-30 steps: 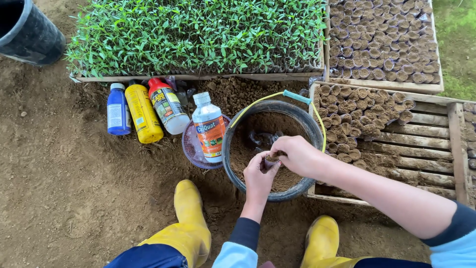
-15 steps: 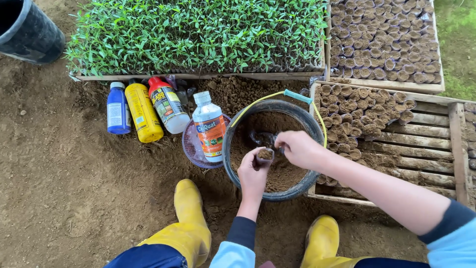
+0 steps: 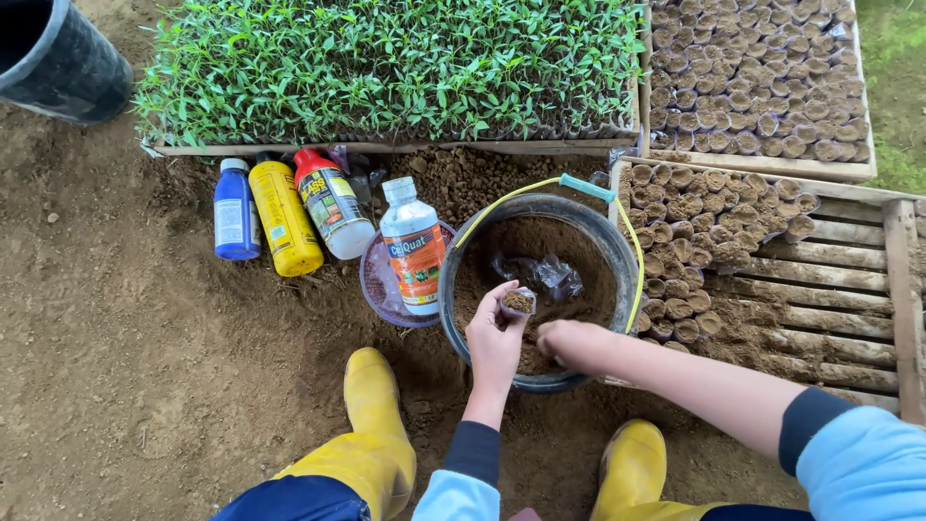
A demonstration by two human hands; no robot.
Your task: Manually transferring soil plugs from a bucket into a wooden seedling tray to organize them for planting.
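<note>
My left hand [image 3: 494, 338] holds a small clear seedling bag [image 3: 519, 302] filled with brown soil over the near rim of a black bucket [image 3: 453, 299]. The bucket holds loose soil and a crumpled bundle of clear plastic bags [image 3: 550, 273]; it has a yellow wire handle with a teal grip [image 3: 581, 185]. My right hand [image 3: 569, 342] is low inside the bucket with its fingers down in the soil near the front wall. I cannot tell whether it grips any soil.
Several bottles lie left of the bucket: blue [image 3: 232, 208], yellow [image 3: 284, 217], red-capped white [image 3: 332, 205], and a white one with an orange label [image 3: 414, 248] on a purple lid [image 3: 378, 285]. Seedling tray [image 3: 386, 68] behind. Wooden crate [image 3: 830, 280] with filled soil bags on the right. Yellow boots [image 3: 371, 434] below.
My right hand has dropped from above the small bag down into the bucket's soil near the front. My left hand stays holding the filled bag, lifted slightly.
</note>
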